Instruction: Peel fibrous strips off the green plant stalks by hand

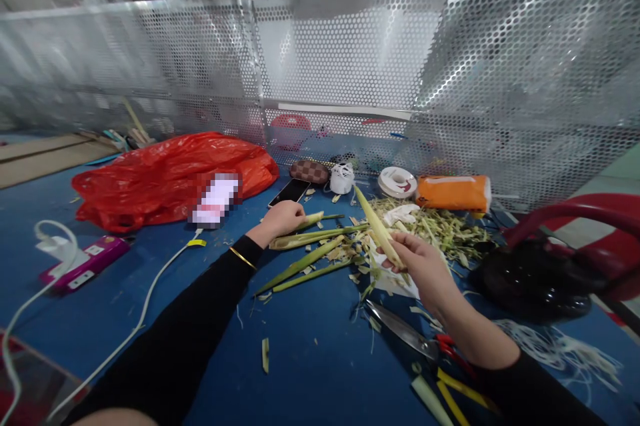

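My right hand [417, 263] pinches the thick lower end of a pale yellow-green shoot [374, 221], its tapered tip pointing up and away to the left. My left hand [283, 221] is at the far end of several loose green stalks [305, 263], fingers curled down and closed beside a short pale stalk [314, 219]. What its fingertips hold, if anything, is hidden. A heap of shredded green peelings [445, 233] lies behind my right hand, with a white sheet of paper [395, 279] partly under it. Scissors [400, 326] with red handles lie beneath my right forearm.
A red plastic bag [170, 176] and a phone [216, 203] on a white cable lie left. A dark phone [289, 193], checkered case [309, 171], ribbon spool [397, 181] and orange pack [454, 193] line the perforated metal barrier [345, 53]. A black bag [530, 279] sits right.
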`<state>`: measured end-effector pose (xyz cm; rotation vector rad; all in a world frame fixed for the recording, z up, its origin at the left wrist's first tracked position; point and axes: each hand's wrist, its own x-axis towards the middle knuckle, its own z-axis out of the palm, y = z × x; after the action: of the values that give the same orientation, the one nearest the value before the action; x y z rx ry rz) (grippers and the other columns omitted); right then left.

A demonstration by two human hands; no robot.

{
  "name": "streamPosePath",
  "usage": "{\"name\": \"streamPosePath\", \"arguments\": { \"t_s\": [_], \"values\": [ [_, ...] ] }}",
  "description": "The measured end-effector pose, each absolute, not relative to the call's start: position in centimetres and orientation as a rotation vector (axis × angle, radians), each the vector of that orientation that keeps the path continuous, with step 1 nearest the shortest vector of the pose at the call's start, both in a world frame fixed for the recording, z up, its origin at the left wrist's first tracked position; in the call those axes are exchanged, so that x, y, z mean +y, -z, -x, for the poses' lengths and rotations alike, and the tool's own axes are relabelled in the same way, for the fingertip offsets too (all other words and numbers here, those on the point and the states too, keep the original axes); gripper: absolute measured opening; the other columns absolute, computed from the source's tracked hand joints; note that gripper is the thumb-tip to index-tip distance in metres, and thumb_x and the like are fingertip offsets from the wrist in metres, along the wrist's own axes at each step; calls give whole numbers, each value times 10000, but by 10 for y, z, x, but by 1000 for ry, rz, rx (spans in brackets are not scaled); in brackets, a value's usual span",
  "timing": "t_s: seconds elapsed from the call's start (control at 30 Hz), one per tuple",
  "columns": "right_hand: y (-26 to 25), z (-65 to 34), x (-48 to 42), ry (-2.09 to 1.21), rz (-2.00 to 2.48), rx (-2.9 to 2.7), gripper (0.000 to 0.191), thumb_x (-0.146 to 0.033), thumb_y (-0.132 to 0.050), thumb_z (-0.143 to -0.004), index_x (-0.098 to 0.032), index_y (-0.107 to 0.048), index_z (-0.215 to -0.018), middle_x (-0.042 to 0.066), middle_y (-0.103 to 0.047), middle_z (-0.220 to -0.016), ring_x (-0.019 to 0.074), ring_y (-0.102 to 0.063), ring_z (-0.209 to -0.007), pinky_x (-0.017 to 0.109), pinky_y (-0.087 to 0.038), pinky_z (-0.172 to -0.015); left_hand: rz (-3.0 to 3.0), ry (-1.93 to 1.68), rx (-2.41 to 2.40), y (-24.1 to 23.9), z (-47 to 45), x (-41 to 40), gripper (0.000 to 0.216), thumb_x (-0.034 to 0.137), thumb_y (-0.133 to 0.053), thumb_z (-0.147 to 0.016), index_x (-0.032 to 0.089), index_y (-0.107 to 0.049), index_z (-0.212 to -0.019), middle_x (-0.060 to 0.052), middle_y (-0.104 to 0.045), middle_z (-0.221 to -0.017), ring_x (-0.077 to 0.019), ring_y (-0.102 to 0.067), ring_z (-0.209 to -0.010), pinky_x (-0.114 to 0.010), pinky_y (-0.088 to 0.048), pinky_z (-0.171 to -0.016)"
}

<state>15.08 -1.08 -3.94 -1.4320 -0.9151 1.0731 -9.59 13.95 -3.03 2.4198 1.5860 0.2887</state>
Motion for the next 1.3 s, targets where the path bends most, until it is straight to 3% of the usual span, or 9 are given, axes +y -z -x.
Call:
{"name": "streamPosePath", "arguments": {
  "t_s": [0.27, 0.5, 0.63, 0.83, 0.97, 1.07, 1.13, 1.2, 1.3],
  "values": [
    [48, -151, -8, -1076, 1443, -912, 393, -479, -753, -607, -158, -622, -792, 21, -662, -701, 139, -588, -545, 252, -415, -523, -2514, -428, 1568, 21, 94, 135, 224, 315, -590, -770, 211, -703, -933, -65, -713, -946, -215, -602, -865, -268, -354, -663],
    [51, -148, -9, -1049, 1411, -918, 382, -466, -773, -569, -164, -621, -747, 5, -623, -701, 136, -557, -585, 272, -483, -566, -2497, -216, 1368, 25, 81, 123, 57, 275, -703, -595, 222, -685, -607, -30, -675, -664, -201, -587, -687, -267, -320, -590],
    [52, -148, -9, -1029, 1387, -912, 380, -466, -768, -595, -162, -633, -779, 8, -623, -724, 134, -564, -589, 281, -496, -581, -2397, -292, 1368, 26, 82, 122, 120, 235, -702, -570, 201, -612, -498, -27, -604, -570, -199, -565, -664, -276, -309, -595],
    [60, -156, -3, -827, 1298, -807, 381, -477, -709, -696, -179, -626, -918, 17, -642, -839, 137, -602, -601, 283, -486, -603, -2022, -610, 1368, -1, 87, 121, 186, 338, -667, -653, 175, -604, -588, 2, -552, -564, -138, -494, -545, -250, -328, -521],
    [62, -159, 1, -680, 1378, -1056, 431, -500, -626, -758, -196, -620, -1064, 90, -659, -1050, 241, -641, -869, 397, -492, -806, -1726, -837, 1265, -9, 68, 102, 205, 376, -579, -762, 174, -572, -735, 16, -531, -637, -108, -493, -524, -217, -382, -469],
    [54, -153, -5, -436, 1450, -1337, 432, -471, -654, -730, -200, -634, -1065, 128, -614, -1176, 311, -535, -1131, 459, -410, -950, -1582, -949, 1175, -3, 43, 80, 211, 380, -569, -792, 177, -540, -743, 20, -521, -650, -101, -504, -523, -200, -400, -436],
    [46, -143, -13, -444, 1434, -1423, 385, -449, -667, -728, -198, -638, -1019, 119, -637, -1092, 292, -564, -1065, 427, -442, -897, -1524, -993, 1133, 4, 28, 65, 206, 373, -581, -797, 178, -533, -751, 15, -541, -667, -106, -521, -528, -200, -412, -419],
    [38, -131, -22, -757, 1396, -1422, 298, -437, -653, -752, -197, -622, -926, 60, -667, -837, 229, -625, -791, 361, -491, -729, -1420, -1029, 1050, 8, 17, 52, 218, 374, -632, -770, 182, -534, -743, 25, -543, -632, -111, -528, -512, -199, -412, -397],
    [31, -116, -33, -998, 1306, -1325, 197, -372, -672, -737, -198, -608, -802, 10, -645, -713, 176, -597, -655, 293, -471, -614, -1327, -1017, 982, 8, 11, 40, 258, 373, -714, -708, 182, -541, -700, 43, -540, -581, -103, -512, -468, -196, -405, -378]
  ]
}}
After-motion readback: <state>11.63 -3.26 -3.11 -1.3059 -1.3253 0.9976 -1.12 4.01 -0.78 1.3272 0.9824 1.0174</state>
